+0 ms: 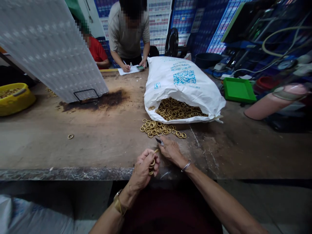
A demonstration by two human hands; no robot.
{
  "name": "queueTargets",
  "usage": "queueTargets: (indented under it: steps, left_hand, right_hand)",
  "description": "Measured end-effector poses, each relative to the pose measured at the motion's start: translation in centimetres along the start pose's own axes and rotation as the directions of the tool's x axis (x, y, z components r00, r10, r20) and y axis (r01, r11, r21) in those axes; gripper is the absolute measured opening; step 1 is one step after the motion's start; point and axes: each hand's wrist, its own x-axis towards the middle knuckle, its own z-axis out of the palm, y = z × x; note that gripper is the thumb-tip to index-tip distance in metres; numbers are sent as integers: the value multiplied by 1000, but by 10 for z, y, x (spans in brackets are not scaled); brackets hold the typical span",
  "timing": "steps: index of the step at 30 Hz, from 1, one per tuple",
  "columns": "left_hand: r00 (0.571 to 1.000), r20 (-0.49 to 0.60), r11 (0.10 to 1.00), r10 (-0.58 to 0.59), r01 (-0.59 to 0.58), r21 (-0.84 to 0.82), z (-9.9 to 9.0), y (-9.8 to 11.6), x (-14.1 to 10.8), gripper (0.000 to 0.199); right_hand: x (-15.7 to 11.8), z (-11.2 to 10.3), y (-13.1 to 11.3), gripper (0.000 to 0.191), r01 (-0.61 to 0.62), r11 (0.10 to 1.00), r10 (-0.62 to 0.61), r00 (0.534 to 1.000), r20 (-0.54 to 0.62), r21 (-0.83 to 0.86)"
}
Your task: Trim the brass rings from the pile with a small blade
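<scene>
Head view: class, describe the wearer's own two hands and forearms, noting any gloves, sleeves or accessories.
The left hand is ungloved, with what looks like a gold-coloured watch at its wrist. The right hand is also ungloved, with a thin silver-coloured bangle at its wrist. No sleeves cover the visible forearms.

brassy-gold rings (152, 125) — white sack (181, 90) with blue print (184, 77) — green tray (239, 90), yellow tub (17, 104)

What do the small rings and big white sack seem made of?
Rings: probably metal, perhaps brass, given the dull gold colour and faint sheen. White sack: likely plastic, smooth-looking with a slight sheen, given its crisp creases; weave unclear.
</scene>
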Motion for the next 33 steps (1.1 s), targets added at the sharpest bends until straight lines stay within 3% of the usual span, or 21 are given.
queueTargets:
  steps: [4, 8, 12, 15, 18, 20, 23, 25, 28, 30, 33]
  left_hand:
    - [994, -95, 992, -47, 35, -123, -11, -3, 7, 33]
    - [990, -110, 985, -85, 66, -160, -21, -7, 8, 30]
    - [986, -43, 945, -159, 139, -295, -25, -6, 8, 29]
    - [981, -26, 910, -191, 167, -380, -28, -6, 11, 27]
    - [980, -98, 932, -176, 133, -338, -26, -9, 15, 31]
    - [983, -159, 982, -93, 65, -179, -23, -11, 18, 33]
    - [965, -229, 965, 131, -72, 251, -20, -14, 21, 27]
    - [932, -196, 840, 305, -166, 517, -20, -14, 23, 22]
    - [878, -35, 616, 477, -305, 726, -24, -13, 24, 18]
    - [854, 58, 519, 517, -367, 772, -27, -12, 25, 19]
    - [834, 156, 454, 530, -434, 779, -30, -12, 26, 21]
  right_hand:
    - [22, 2, 0, 25, -77, 997, 74, 986, -150, -14]
    - [38, -4, -2, 19, -137, 983, 127, 988, -92, -118]
    - [44, -5, 3, 14, -166, 976, 155, 984, -91, -137]
    - [42, 0, 13, 14, -106, 994, 100, 982, -163, -33]
    - [35, 2, 19, 15, 36, 975, 23, 964, -266, 217]
    - [27, 0, 18, 19, 72, 891, 56, 963, -265, 449]
    - [10, -6, 11, 24, -65, 635, 180, 982, -65, 769]
    - [-3, -10, 3, 28, -201, 438, 206, 971, 120, 876]
    - [-17, -16, -7, 32, -357, 218, 161, 931, 327, 908]
    - [-22, -18, -11, 31, -418, 131, 103, 908, 407, 899]
    - [-25, -18, -14, 31, -480, 45, 19, 877, 480, 876]
